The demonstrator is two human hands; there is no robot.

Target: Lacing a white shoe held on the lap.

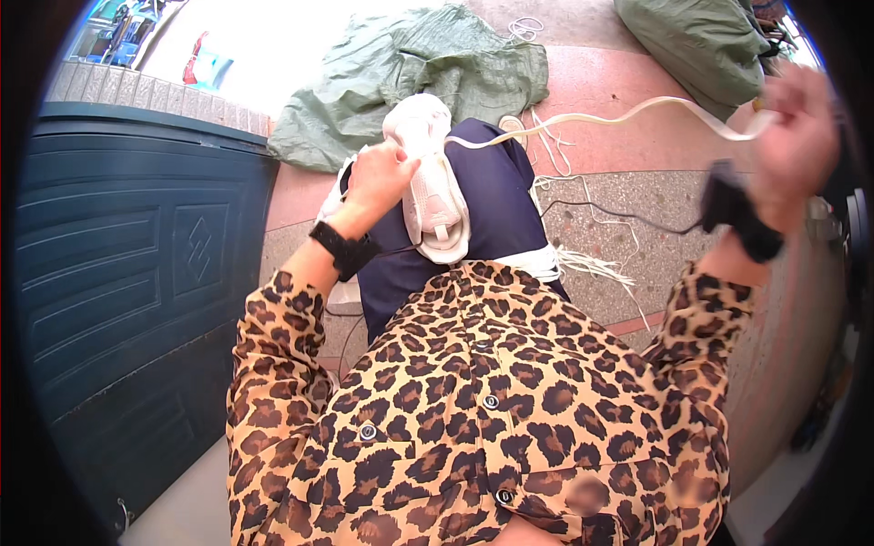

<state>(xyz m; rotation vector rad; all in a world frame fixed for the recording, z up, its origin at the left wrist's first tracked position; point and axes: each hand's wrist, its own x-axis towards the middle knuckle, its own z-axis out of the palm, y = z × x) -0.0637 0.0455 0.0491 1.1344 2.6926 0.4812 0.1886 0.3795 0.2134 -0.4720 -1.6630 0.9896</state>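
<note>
A pale pink and white sneaker [435,198] lies on my lap, its toe pointing away from me and its heel opening towards me. My left hand [378,179] is closed on the left side of the sneaker, near the lacing area. From there a cream shoelace [592,116] runs in a loose wave to the right. Its far end reaches my right hand [799,127], raised high at the right and smeared by motion, with the fingers curled round the lace. A bundle of white shoelaces [533,264] rests over my right thigh, the loose ends hanging down beside it.
A dark blue panelled door [127,246] stands at the left. Green sheeting [401,68] spreads over the floor ahead, and a full green sack [696,45] lies far right. Loose white laces [557,150] trail on the floor. A dark cable [628,218] hangs from my right wristband.
</note>
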